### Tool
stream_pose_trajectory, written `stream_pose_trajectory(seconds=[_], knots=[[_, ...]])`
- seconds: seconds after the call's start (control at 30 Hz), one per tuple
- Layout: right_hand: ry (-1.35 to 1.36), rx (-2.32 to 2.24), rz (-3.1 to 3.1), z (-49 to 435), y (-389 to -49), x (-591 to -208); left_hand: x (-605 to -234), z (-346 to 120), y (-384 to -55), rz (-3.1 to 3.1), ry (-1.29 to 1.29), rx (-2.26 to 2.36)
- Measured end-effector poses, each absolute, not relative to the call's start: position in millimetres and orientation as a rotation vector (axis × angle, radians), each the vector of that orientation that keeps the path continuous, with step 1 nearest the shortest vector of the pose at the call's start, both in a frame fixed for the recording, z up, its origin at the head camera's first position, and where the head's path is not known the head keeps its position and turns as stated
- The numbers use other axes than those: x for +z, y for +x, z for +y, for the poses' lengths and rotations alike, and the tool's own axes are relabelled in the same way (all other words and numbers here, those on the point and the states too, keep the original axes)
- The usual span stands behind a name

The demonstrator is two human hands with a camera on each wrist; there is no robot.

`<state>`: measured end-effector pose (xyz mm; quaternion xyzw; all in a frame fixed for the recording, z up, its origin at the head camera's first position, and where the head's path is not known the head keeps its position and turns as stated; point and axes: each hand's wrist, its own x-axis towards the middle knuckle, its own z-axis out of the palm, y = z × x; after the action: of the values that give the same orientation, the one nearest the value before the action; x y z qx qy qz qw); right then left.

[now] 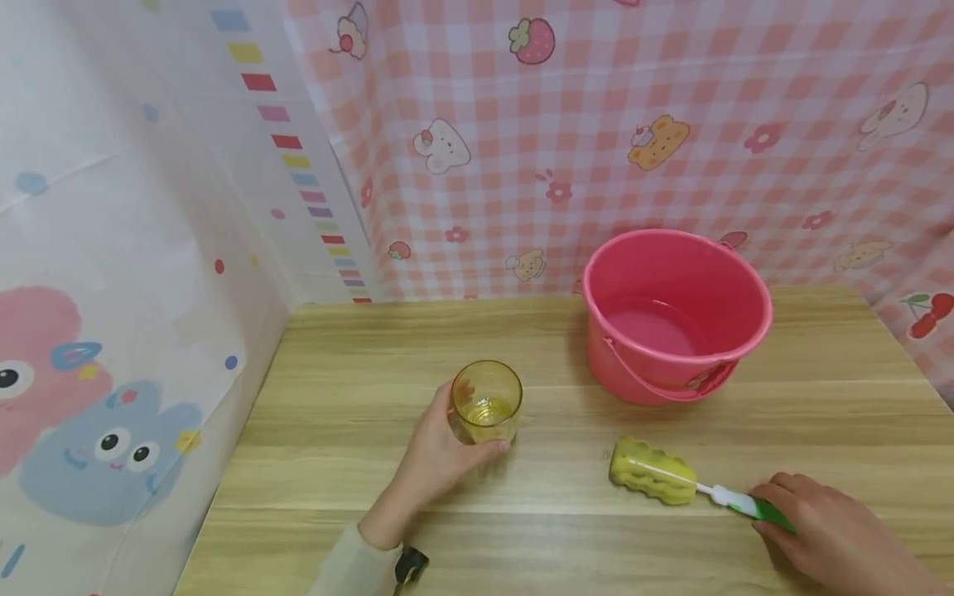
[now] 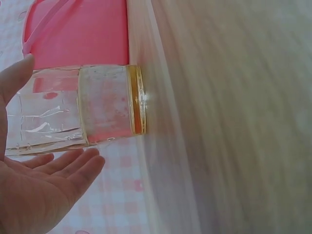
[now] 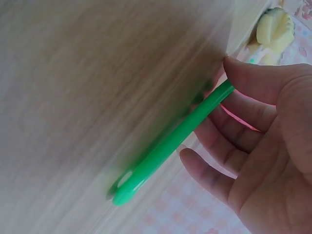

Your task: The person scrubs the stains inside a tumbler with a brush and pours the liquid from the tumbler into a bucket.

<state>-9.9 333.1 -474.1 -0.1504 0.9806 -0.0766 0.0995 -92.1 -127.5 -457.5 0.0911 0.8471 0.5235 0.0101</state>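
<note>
An amber see-through glass (image 1: 488,397) stands upright on the wooden table. My left hand (image 1: 436,451) curves round its left side, thumb across the front. In the left wrist view the thumb is on one side of the glass (image 2: 73,109) and the fingers (image 2: 85,168) on the other; how firmly they press cannot be told. To the right lies a cup brush with a yellow-green sponge head (image 1: 652,472). My right hand (image 1: 827,521) holds its handle, and the right wrist view shows thumb and fingers on the green handle (image 3: 170,141), its end near the tabletop.
A pink bucket (image 1: 678,377) stands at the back right, its handle lowered at the front. Behind the table (image 1: 335,356) hangs a pink checked cloth (image 1: 477,108). A white printed cloth (image 1: 149,273) borders the left side.
</note>
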Motion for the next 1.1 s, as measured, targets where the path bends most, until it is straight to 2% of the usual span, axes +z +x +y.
stream_pose_trajectory(seconds=[0.57, 0.9, 1.1], knots=[[-0.559, -0.205, 3.012, 336, -4, -477, -461, -127, -92, 2.634, 0.316, 1.674], [-0.441, -0.271, 2.997, 335, -2, -471, -460, -128, -93, 2.619, 0.347, 1.68], [-0.482, -0.31, 3.045, 337, 0, -472, -460, -127, -94, 2.648, 0.356, 1.667]])
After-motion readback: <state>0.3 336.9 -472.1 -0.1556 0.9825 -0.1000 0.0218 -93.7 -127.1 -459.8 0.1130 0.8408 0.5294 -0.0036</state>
